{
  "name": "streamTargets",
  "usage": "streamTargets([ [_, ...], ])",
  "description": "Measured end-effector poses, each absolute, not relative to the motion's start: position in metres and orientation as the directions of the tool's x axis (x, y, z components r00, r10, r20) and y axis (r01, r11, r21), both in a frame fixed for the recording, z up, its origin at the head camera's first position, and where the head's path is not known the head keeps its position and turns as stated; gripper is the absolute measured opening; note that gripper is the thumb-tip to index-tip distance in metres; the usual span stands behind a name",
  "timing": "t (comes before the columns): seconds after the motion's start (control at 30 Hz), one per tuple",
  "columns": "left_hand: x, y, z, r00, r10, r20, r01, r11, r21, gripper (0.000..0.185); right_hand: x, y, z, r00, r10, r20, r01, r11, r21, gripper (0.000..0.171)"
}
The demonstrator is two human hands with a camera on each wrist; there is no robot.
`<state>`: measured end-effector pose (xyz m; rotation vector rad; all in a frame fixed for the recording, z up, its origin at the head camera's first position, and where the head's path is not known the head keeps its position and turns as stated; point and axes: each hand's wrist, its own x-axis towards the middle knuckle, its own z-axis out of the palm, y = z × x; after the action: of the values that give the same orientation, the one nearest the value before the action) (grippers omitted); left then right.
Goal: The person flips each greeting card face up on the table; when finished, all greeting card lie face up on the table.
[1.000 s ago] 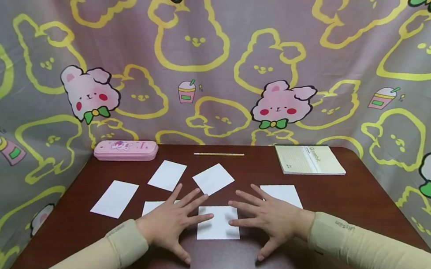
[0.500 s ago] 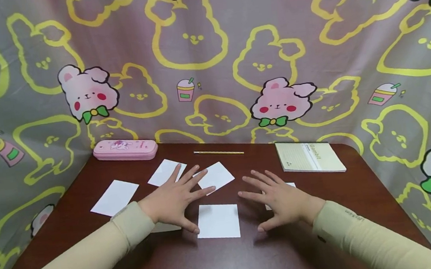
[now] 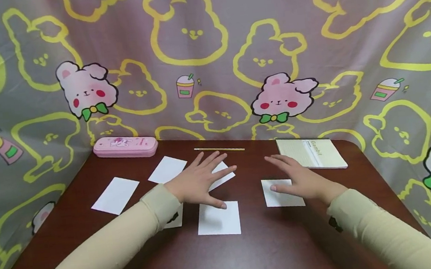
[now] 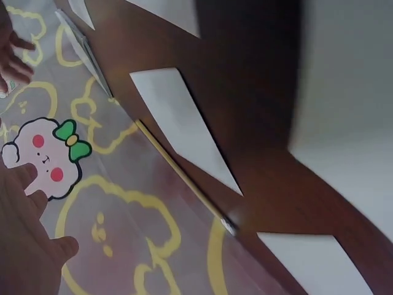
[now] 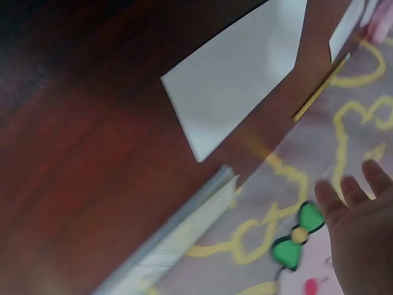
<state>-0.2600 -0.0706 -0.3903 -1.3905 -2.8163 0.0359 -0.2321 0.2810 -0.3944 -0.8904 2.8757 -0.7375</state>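
Observation:
My left hand [image 3: 198, 181] hovers with spread, straight fingers over the white paper cards, holding nothing. Its fingers overlap a tilted card [image 3: 223, 179], and the thumb tip overlaps the front middle card [image 3: 218, 225]. Another card [image 3: 176, 219] is partly hidden under the left wrist. On the right, my right hand [image 3: 306, 179] is held above the table with fingers extended and nothing in them; its thumb overlaps the right card [image 3: 276, 199]. The left wrist view shows the left hand's fingers [image 4: 64, 247] raised, and the right wrist view shows the right hand [image 5: 362, 227] likewise.
Two more white cards, a far left one [image 3: 115, 196] and a back one [image 3: 166, 168], lie on the dark brown table [image 3: 230, 266]. Behind are a pink pencil case [image 3: 125, 147], a pencil [image 3: 219, 149] and a cream notebook [image 3: 311, 153]. A patterned curtain [image 3: 204, 33] surrounds the table.
Both hands have moved forward and to the right, rising away from the front middle card. The right hand has turned more edge-on. The cards keep their places on the table.

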Motion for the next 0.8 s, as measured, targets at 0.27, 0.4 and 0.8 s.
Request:
streamTargets([
  [0.27, -0.265, -0.015, -0.4, -0.566, 0.824, -0.024, 0.822, 0.566, 0.066, 0.099, -0.238, 0.314, -0.393, -0.938, -0.346, -0.018, -0.231, 0.664, -0.711, 0.058],
  [0.4, -0.263, 0.014, -0.407, -0.521, 0.852, -0.06, 0.85, 0.524, 0.056, 0.098, -0.243, 0.33, -0.4, -0.952, -0.282, -0.118, -0.09, 0.628, -0.773, 0.055],
  [0.8, -0.249, 0.06, -0.433, -0.494, 0.837, -0.234, 0.855, 0.517, 0.045, 0.092, -0.243, 0.349, -0.418, -0.918, -0.194, -0.345, 0.142, 0.653, -0.744, 0.048],
])
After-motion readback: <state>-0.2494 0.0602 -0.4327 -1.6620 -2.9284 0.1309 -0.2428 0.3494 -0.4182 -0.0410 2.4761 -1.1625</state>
